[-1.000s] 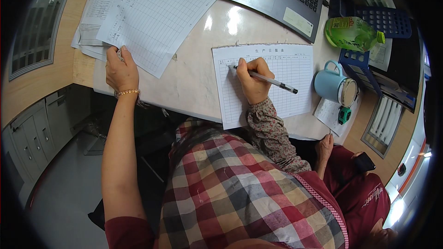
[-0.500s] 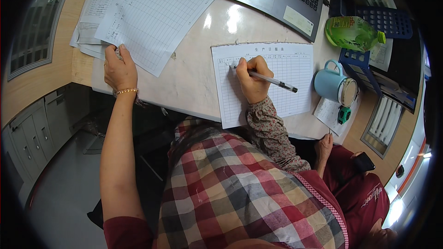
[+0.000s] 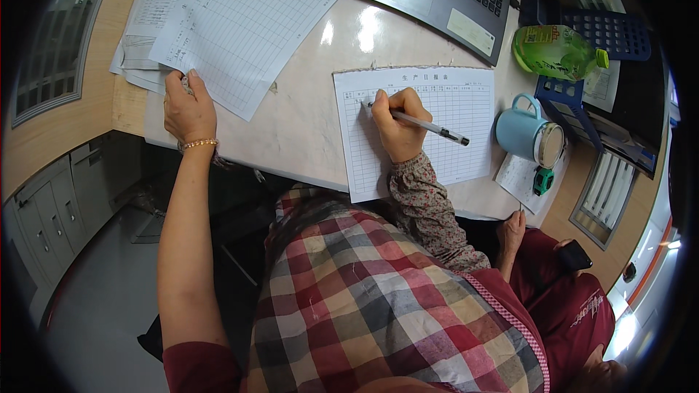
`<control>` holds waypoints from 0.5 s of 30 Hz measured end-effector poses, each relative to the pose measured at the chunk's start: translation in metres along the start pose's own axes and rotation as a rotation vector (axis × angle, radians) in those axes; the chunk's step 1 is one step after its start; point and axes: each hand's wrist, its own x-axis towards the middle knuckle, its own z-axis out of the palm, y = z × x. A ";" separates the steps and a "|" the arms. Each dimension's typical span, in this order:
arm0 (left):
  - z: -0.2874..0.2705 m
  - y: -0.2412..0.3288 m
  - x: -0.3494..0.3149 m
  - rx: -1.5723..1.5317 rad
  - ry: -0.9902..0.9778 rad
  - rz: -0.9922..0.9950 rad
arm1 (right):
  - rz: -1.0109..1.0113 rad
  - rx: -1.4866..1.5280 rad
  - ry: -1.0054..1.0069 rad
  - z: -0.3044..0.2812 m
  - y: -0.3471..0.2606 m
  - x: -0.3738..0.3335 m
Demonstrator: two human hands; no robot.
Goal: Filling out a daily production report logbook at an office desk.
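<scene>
My right hand (image 3: 400,124), in a floral sleeve cover, is closed around a pen (image 3: 437,131) with a clear barrel and dark end. Its tip is on the upper left rows of a printed form (image 3: 459,138) lying on the desk in front of me. At the left, my left hand (image 3: 191,109) is closed at the lower edge of another gridded sheet (image 3: 255,36), thumb on top. A bit of patterned material shows between thumb and fingers; what it is I cannot make out. Under that sheet lie more papers (image 3: 142,47).
A laptop (image 3: 437,0) stands at the back. To the right are a light blue mug (image 3: 520,135), a green bottle (image 3: 553,52) lying on its side, blue racks (image 3: 608,33) and a green tape measure (image 3: 542,181). Another person (image 3: 553,291) in dark red sits at the right, holding a phone (image 3: 574,255).
My right hand and the pen have shifted very slightly at the form. My left hand and the papers stay where they were.
</scene>
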 end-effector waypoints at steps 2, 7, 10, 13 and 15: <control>0.002 0.000 0.000 0.000 -0.002 0.001 | -0.006 0.003 0.020 0.001 0.002 -0.001; 0.006 -0.001 -0.001 -0.004 0.011 0.008 | -0.021 0.051 0.063 0.000 0.006 -0.003; 0.005 0.001 0.000 -0.002 -0.007 0.000 | 0.027 0.012 0.057 0.000 -0.001 0.002; 0.006 0.002 0.001 -0.002 -0.006 -0.006 | -0.001 -0.037 0.042 0.001 0.000 0.004; 0.007 0.003 0.002 -0.004 -0.009 -0.005 | -0.016 -0.022 0.044 0.000 0.003 0.004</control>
